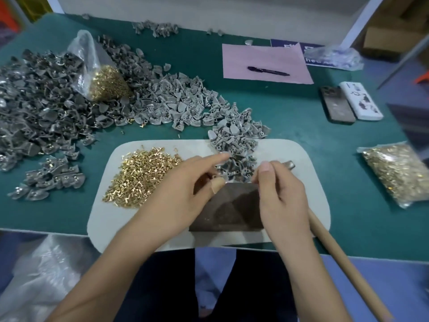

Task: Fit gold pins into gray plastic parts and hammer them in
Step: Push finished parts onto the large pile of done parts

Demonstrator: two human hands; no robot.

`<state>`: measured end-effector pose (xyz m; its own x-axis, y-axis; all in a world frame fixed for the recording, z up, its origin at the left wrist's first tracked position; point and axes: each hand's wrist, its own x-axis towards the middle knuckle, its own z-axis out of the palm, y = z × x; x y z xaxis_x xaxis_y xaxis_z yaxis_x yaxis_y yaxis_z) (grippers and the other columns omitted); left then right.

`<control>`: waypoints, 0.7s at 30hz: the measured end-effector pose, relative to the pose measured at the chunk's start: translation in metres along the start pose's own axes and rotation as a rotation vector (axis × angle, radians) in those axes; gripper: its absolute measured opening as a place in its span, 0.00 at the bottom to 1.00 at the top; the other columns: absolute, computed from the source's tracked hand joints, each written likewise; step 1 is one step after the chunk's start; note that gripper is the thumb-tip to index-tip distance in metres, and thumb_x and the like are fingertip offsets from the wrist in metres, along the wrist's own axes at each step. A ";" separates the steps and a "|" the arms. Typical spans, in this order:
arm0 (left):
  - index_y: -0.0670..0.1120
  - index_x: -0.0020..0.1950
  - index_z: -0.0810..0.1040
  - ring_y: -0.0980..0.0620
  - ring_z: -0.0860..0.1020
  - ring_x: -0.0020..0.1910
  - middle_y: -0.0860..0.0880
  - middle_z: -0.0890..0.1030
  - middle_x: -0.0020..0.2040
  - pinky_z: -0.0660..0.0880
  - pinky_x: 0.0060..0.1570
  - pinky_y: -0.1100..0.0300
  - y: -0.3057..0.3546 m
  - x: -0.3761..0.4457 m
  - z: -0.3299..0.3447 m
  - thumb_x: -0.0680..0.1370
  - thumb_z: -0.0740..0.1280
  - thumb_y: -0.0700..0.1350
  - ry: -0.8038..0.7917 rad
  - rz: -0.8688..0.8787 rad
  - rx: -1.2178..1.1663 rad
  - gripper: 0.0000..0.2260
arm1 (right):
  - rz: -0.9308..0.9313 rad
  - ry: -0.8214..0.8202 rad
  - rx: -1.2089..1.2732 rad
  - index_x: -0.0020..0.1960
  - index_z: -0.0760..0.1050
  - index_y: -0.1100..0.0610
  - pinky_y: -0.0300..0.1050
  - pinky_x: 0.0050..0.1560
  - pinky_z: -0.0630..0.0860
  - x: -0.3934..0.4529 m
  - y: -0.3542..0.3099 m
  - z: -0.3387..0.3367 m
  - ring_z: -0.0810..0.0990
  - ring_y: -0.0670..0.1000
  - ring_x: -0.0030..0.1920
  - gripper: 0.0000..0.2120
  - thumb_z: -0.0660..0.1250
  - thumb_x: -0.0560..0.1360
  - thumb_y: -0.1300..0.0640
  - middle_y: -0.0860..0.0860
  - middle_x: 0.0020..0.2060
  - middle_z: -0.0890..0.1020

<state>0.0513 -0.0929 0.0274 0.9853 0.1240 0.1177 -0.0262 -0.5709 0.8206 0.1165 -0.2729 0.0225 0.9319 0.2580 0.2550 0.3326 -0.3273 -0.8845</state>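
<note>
Hands met over the far edge of a dark metal block (228,209) that lay on a pale mat (299,156) on the green surface (301,126). The left hand (185,194) came in from 7 o'clock, forefinger stretched toward 1 o'clock over a small heap of gray parts (234,145), its bandaged thumb pressed at the block's far edge; the grip looked like a pinch, but what it held was too small and blurred to tell. The right hand (282,196) came in from 5 o'clock with thumb and forefinger pressed together, tips aimed at 10 o'clock, just beside the left thumb; whether a pin or a part sat between them could not be told.

Loose gold pins (139,180) lay piled on the mat at 9 o'clock from the hands, pointing every way. A hammer handle (343,263) ran from 5 o'clock up toward 11 o'clock under the right wrist, its metal head (289,165) showing just past the fingers. More gray parts (167,101) spread across the surface at 11 o'clock, with an open bag of pins (109,82) among them. A sealed bag of pins (399,173) sat at 3 o'clock, and a pen (268,71) lay on pink paper (262,54) at 1 o'clock.
</note>
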 end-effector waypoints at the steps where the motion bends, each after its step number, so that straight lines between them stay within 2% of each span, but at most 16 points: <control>1: 0.59 0.68 0.77 0.62 0.75 0.51 0.60 0.78 0.48 0.68 0.50 0.69 0.003 -0.001 0.004 0.80 0.68 0.49 -0.003 0.023 0.040 0.16 | -0.007 -0.002 -0.040 0.39 0.75 0.47 0.36 0.39 0.69 -0.003 -0.001 -0.003 0.76 0.43 0.36 0.15 0.59 0.83 0.49 0.43 0.33 0.78; 2: 0.58 0.66 0.79 0.62 0.75 0.50 0.60 0.78 0.47 0.67 0.49 0.71 0.006 -0.002 0.009 0.80 0.69 0.49 0.001 0.039 0.050 0.14 | -0.005 -0.004 -0.042 0.41 0.78 0.44 0.36 0.41 0.71 -0.007 -0.001 -0.006 0.78 0.43 0.38 0.13 0.62 0.83 0.49 0.40 0.35 0.81; 4: 0.57 0.57 0.83 0.63 0.77 0.50 0.60 0.80 0.46 0.70 0.49 0.71 0.011 -0.005 0.017 0.78 0.72 0.48 0.035 0.035 -0.009 0.09 | 0.030 -0.003 0.001 0.45 0.82 0.41 0.42 0.46 0.77 -0.013 0.000 -0.012 0.82 0.45 0.42 0.09 0.68 0.80 0.53 0.39 0.39 0.85; 7: 0.55 0.50 0.83 0.58 0.80 0.47 0.59 0.83 0.44 0.76 0.50 0.62 0.015 -0.009 0.029 0.74 0.76 0.47 0.102 0.003 -0.114 0.07 | 0.104 0.001 0.085 0.49 0.86 0.44 0.47 0.43 0.80 -0.023 0.002 -0.018 0.84 0.50 0.43 0.11 0.73 0.77 0.61 0.43 0.43 0.87; 10: 0.56 0.49 0.82 0.55 0.79 0.45 0.58 0.81 0.43 0.77 0.48 0.57 0.019 -0.013 0.038 0.73 0.77 0.47 0.134 0.030 -0.146 0.08 | 0.159 -0.014 0.142 0.53 0.88 0.50 0.40 0.37 0.80 -0.030 0.001 -0.022 0.84 0.52 0.41 0.12 0.72 0.76 0.64 0.47 0.45 0.86; 12: 0.56 0.50 0.82 0.53 0.77 0.46 0.57 0.79 0.45 0.77 0.50 0.54 0.021 -0.015 0.041 0.74 0.77 0.45 0.161 0.066 -0.148 0.09 | 0.179 -0.005 0.169 0.53 0.88 0.52 0.35 0.33 0.78 -0.033 0.000 -0.024 0.83 0.53 0.39 0.12 0.72 0.76 0.65 0.49 0.45 0.86; 15: 0.55 0.53 0.82 0.53 0.78 0.50 0.57 0.79 0.48 0.76 0.53 0.56 0.022 -0.014 0.044 0.76 0.75 0.42 0.168 0.090 -0.131 0.10 | 0.199 -0.004 0.197 0.52 0.88 0.52 0.37 0.33 0.80 -0.035 0.000 -0.026 0.84 0.54 0.41 0.12 0.71 0.76 0.66 0.49 0.43 0.87; 17: 0.55 0.57 0.82 0.54 0.78 0.53 0.57 0.79 0.50 0.76 0.56 0.58 0.021 -0.011 0.044 0.77 0.73 0.42 0.167 0.074 -0.140 0.12 | 0.219 -0.031 0.217 0.52 0.87 0.53 0.41 0.35 0.81 -0.034 -0.001 -0.027 0.84 0.51 0.41 0.12 0.72 0.76 0.67 0.50 0.42 0.86; 19: 0.54 0.62 0.82 0.56 0.79 0.53 0.57 0.80 0.50 0.76 0.57 0.62 0.021 -0.008 0.044 0.77 0.73 0.42 0.178 0.072 -0.119 0.14 | 0.230 -0.041 0.229 0.50 0.86 0.54 0.40 0.34 0.80 -0.032 -0.001 -0.028 0.83 0.49 0.39 0.10 0.73 0.75 0.67 0.49 0.39 0.86; 21: 0.53 0.59 0.84 0.59 0.80 0.53 0.59 0.82 0.50 0.76 0.55 0.64 0.020 -0.007 0.042 0.77 0.73 0.42 0.180 0.088 -0.084 0.12 | 0.220 -0.044 0.219 0.47 0.86 0.52 0.40 0.35 0.79 -0.030 -0.001 -0.029 0.83 0.47 0.39 0.08 0.74 0.75 0.65 0.47 0.39 0.86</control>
<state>0.0513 -0.1399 0.0197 0.9326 0.2239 0.2832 -0.1325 -0.5175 0.8454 0.0928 -0.3064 0.0272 0.9693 0.2431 0.0355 0.0804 -0.1772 -0.9809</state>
